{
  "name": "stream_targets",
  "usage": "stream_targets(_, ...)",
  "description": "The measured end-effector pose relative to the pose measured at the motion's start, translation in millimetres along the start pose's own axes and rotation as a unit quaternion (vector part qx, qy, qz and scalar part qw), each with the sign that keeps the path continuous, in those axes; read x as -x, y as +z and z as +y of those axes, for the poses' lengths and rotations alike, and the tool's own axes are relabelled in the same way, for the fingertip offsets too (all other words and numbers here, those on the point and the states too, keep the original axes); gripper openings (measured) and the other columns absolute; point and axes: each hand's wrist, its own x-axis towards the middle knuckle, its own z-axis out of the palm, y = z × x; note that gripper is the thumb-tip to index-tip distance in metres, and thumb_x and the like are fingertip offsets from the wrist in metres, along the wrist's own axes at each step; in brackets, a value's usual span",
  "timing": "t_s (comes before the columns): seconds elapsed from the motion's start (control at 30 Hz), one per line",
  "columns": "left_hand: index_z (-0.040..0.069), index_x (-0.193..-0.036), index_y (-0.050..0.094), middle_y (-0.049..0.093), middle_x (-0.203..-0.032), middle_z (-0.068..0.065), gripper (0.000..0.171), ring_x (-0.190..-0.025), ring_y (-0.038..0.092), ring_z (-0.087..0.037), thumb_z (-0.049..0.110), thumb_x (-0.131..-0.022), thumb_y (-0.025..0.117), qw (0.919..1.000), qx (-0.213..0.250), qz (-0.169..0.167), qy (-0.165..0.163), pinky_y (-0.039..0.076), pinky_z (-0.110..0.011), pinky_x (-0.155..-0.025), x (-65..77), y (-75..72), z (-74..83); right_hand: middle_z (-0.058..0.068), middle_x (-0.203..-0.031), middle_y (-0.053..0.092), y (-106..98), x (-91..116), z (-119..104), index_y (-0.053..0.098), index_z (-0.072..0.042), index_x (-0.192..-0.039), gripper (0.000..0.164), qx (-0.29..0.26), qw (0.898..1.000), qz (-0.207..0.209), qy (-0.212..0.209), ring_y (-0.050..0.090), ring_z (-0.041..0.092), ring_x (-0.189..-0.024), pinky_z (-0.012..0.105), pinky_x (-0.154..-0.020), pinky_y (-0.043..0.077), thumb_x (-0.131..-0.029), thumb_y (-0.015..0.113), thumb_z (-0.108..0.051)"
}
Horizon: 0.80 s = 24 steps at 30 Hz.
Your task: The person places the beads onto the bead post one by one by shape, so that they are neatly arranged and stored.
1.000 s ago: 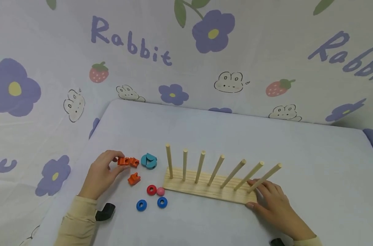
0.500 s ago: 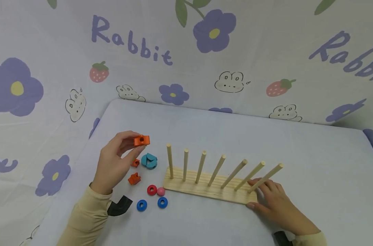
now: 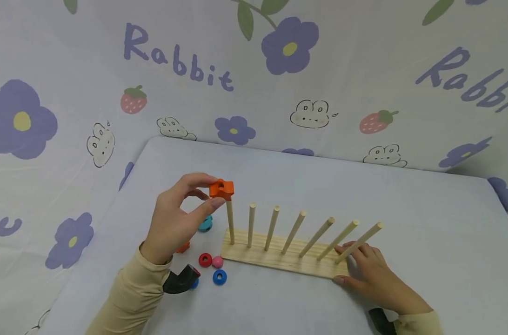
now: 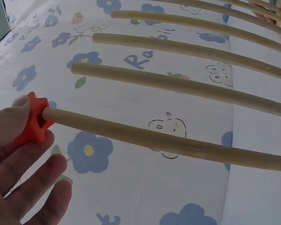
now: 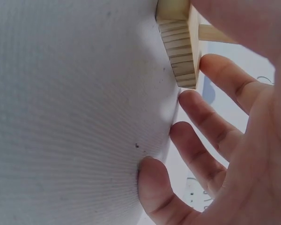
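My left hand [image 3: 176, 221] pinches an orange star-shaped bead [image 3: 222, 190] between thumb and fingers. In the left wrist view, the bead's hole is at the tip of a wooden peg [image 4: 154, 136], the leftmost of several. Whether the tip is inside the hole I cannot tell. The pegs rise from a long wooden base [image 3: 275, 258] on the table. At the base's right end my right hand [image 3: 375, 279] grips it, thumb at the front corner and fingers behind. The right wrist view shows the index fingertip against the wood [image 5: 180, 51], other fingers on the tabletop.
Left of the base lie a teal piece [image 3: 205, 224], another orange bead [image 3: 183, 247], a red ring [image 3: 205, 260], a pink ball [image 3: 217, 262] and a blue ring [image 3: 219, 277]. A second blue ring is mostly hidden behind the left wrist's black device [image 3: 182, 280].
My left hand has lifted one orange bead off the table and carried it right to the top of the leftmost peg. The right hand has stayed at the base's end.
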Motion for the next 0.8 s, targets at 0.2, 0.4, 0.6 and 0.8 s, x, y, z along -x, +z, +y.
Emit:
stream_targets(0.2, 0.007, -0.112, 0.064, 0.069, -0.103, -0.004, 0.043, -0.092, 0.063, -0.014, -0.002, -0.073, 0.079, 0.9994, -0.017, -0.013, 0.029, 0.052, -0.027, -0.075, -0.5, 6.4, -0.5, 0.008, -0.13, 0.046, 0.1, 0.6, 2.1, 0.052, -0.013, -0.133, 0.06, 0.004, 0.999, -0.012, 0.029, 0.039, 0.036, -0.118, 0.055, -0.092, 0.033, -0.082, 0.073, -0.038)
stream_targets(0.4, 0.008, -0.111, 0.064, 0.071, -0.102, -0.003, 0.043, -0.088, 0.064, -0.014, -0.001, -0.073, 0.08, 0.9982, -0.038, -0.015, 0.043, 0.053, -0.029, -0.072, 4.4, 10.2, -3.5, 0.008, -0.129, 0.046, 2.0, 1.3, 3.7, 0.052, -0.014, -0.133, 0.061, 0.008, 0.999, -0.01, 0.037, 0.04, 0.037, -0.117, 0.056, -0.09, 0.036, -0.082, 0.073, -0.039)
stream_targets(0.6, 0.01, -0.11, 0.065, 0.071, -0.102, 0.0, 0.038, -0.091, 0.064, -0.01, 0.007, -0.075, 0.081, 0.998, -0.048, -0.041, -0.003, 0.053, -0.028, -0.074, 12.2, 11.6, -9.9, 0.009, -0.127, 0.047, 1.7, 1.8, 3.5, 0.053, -0.013, -0.132, 0.061, 0.012, 1.0, -0.002, 0.028, 0.041, 0.038, -0.116, 0.056, -0.089, 0.036, -0.081, 0.074, -0.038)
stream_targets(0.8, 0.015, -0.111, 0.065, 0.071, -0.104, 0.002, 0.037, -0.094, 0.065, -0.01, 0.015, -0.077, 0.08, 0.9925, -0.069, -0.091, -0.043, 0.054, -0.031, -0.073, 18.8, 11.6, -20.9, 0.009, -0.128, 0.047, 1.1, 1.5, 3.8, 0.052, -0.012, -0.133, 0.062, 0.015, 0.999, -0.01, 0.035, 0.041, 0.036, -0.116, 0.055, -0.09, 0.036, -0.081, 0.073, -0.039)
